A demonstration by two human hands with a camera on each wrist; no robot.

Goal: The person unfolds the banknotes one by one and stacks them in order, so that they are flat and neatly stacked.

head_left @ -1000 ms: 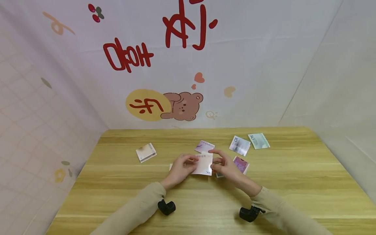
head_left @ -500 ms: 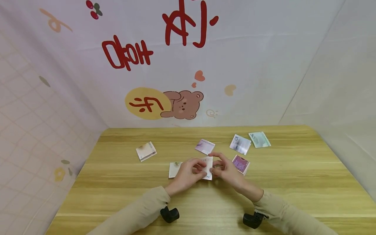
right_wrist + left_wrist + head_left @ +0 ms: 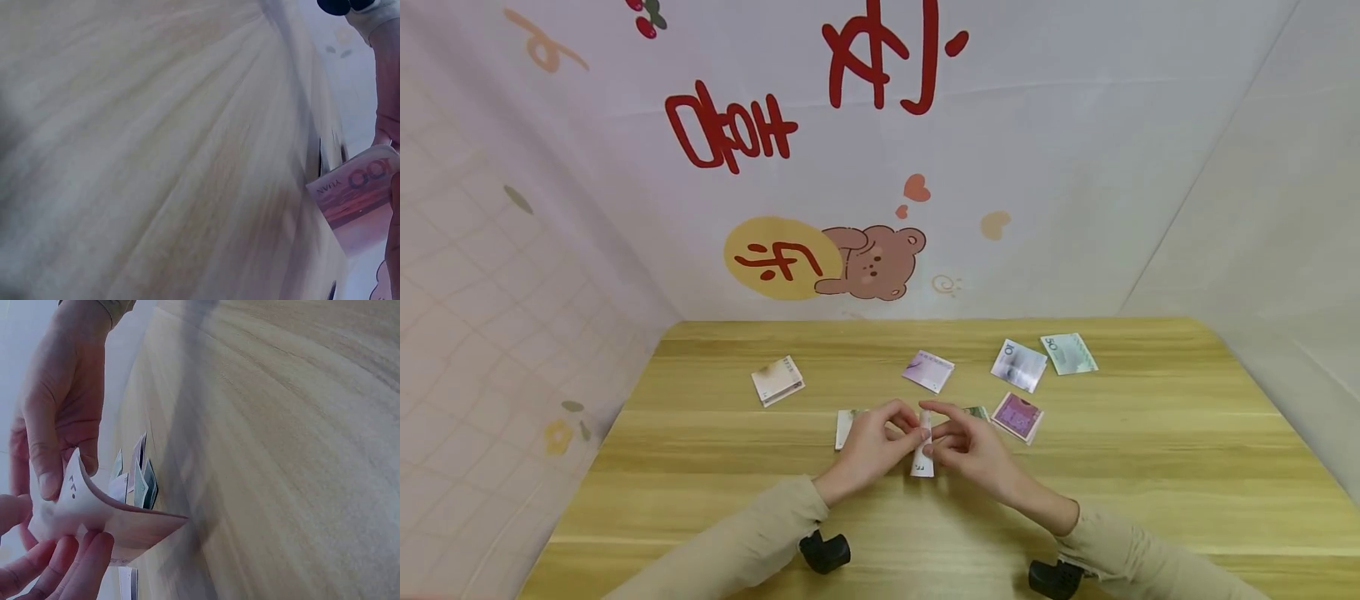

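A reddish 100 yuan banknote [image 3: 353, 187] is bent between both hands, over the table. In the head view the banknote [image 3: 922, 468] appears as a narrow pale strip turned on its edge. My left hand [image 3: 880, 442] pinches its left side between thumb and fingers. From the right, my right hand [image 3: 973, 446] pinches the opposite side, index finger at the far end. The left wrist view has the note's pale back curving open, its two layers apart at the lower right. Partly behind the left hand lies a pale folded note [image 3: 846, 427]; a green note [image 3: 977, 412] shows behind the right hand.
On the wooden table [image 3: 685, 467] lie several folded notes: a beige one [image 3: 777, 379] at the left, a light purple one [image 3: 928, 371] in the back middle, a magenta one [image 3: 1017, 416], a 10 note [image 3: 1019, 365] and a 50 note [image 3: 1069, 354] at the right.
The 100 yuan note went from lying broad and flat-faced to a narrow bent strip. Both hands drew closer together and slightly nearer the body, uncovering the pale note and part of the green one.
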